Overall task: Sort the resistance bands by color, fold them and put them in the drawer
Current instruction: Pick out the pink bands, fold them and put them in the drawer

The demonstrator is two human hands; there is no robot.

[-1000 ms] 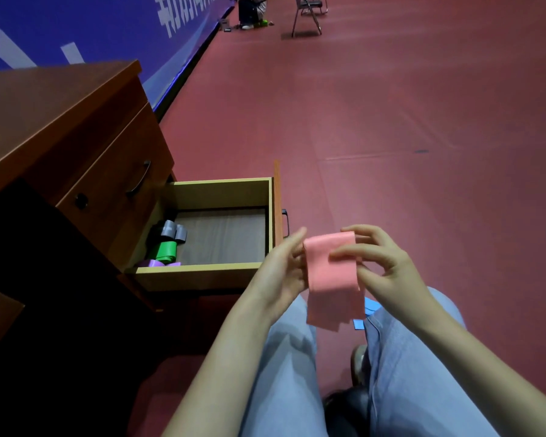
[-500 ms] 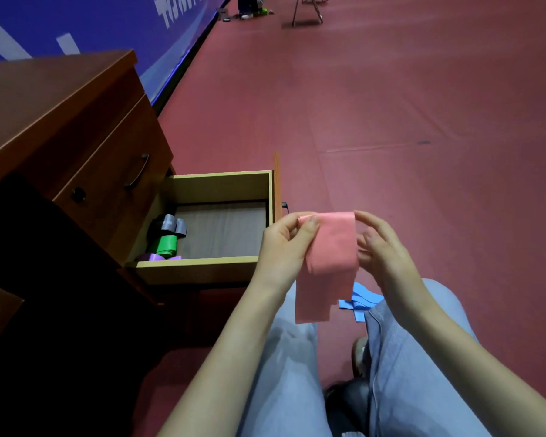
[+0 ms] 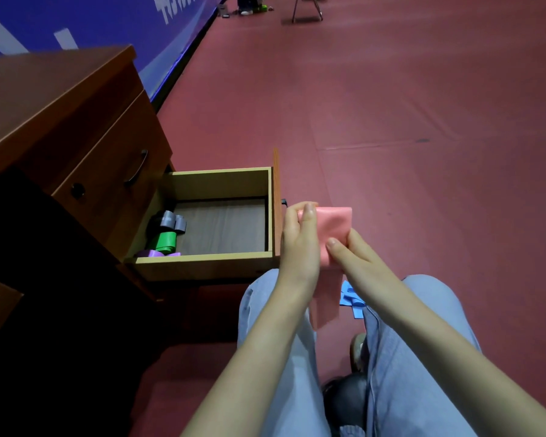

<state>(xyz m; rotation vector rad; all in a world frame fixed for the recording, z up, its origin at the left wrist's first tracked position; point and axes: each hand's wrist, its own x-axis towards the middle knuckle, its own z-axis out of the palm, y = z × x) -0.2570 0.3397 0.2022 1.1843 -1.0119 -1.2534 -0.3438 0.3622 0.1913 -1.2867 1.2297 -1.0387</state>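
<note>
A pink resistance band (image 3: 334, 227) hangs folded between both hands above my knees, just right of the open drawer (image 3: 202, 263). My left hand (image 3: 298, 241) pinches its top left corner. My right hand (image 3: 349, 252) grips its right side lower down, thumb on the front. The band's loose tail drops between my forearms. Inside the drawer, at its left end, lie folded grey bands (image 3: 171, 220), a green band (image 3: 166, 241) and a purple band (image 3: 155, 253). Blue bands (image 3: 352, 299) lie on the floor behind my right forearm.
The drawer sticks out of a brown wooden desk (image 3: 54, 121) on my left, below a shut drawer with a metal handle (image 3: 136, 167). Red sports floor (image 3: 423, 121) spreads ahead and right. A blue banner wall (image 3: 92, 20) runs along the left. Chair legs (image 3: 306, 7) stand far off.
The right hand slid from the band's top edge down its right side and folded it over. The band now hangs shorter and more bunched. The view dipped slightly.
</note>
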